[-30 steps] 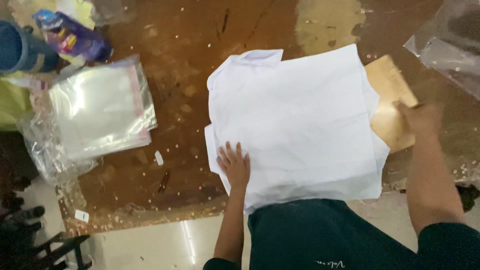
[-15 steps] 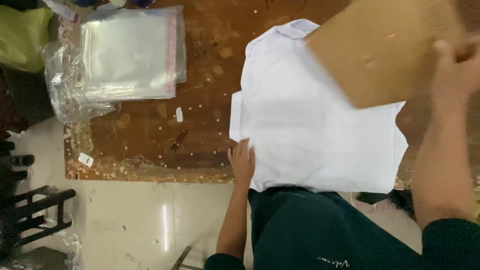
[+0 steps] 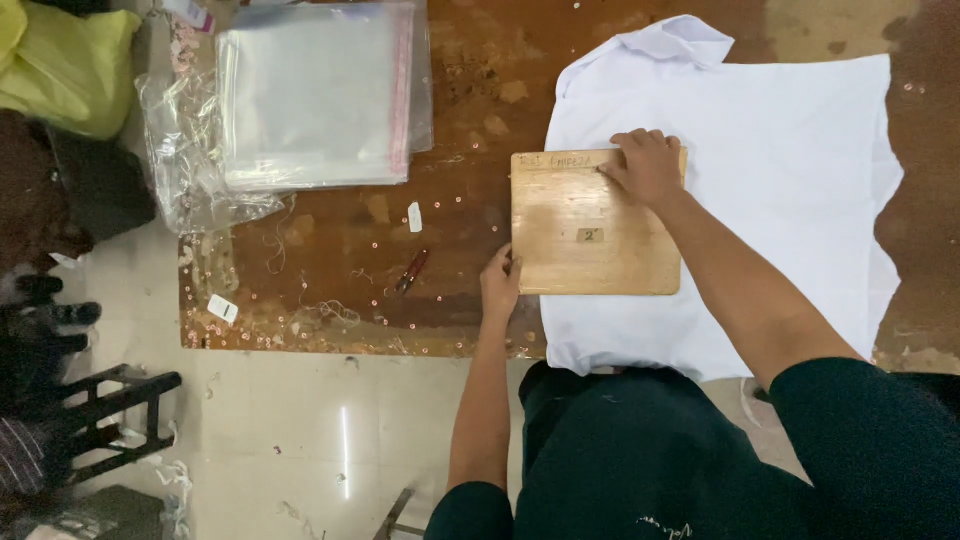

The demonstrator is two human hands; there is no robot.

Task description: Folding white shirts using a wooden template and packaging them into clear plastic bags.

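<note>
A white collared shirt [image 3: 780, 170] lies flat on a worn brown table [image 3: 330, 270], collar at the far edge. A square wooden board [image 3: 585, 235] rests on the shirt's left side, overhanging its left edge. My right hand [image 3: 645, 165] presses flat on the board's far right corner. My left hand [image 3: 500, 283] grips the board's near left edge with its fingers curled.
A stack of clear plastic bags [image 3: 315, 95] lies at the table's far left, over crumpled plastic film [image 3: 190, 170]. A small red tool [image 3: 412, 270] and a white tag [image 3: 415, 217] lie left of the board. A yellow bag [image 3: 65, 65] and a dark stool [image 3: 100, 420] stand left.
My right hand brought the wooden board down from the right and laid it on the shirt's left side. My left hand moved from the shirt to the board's edge.
</note>
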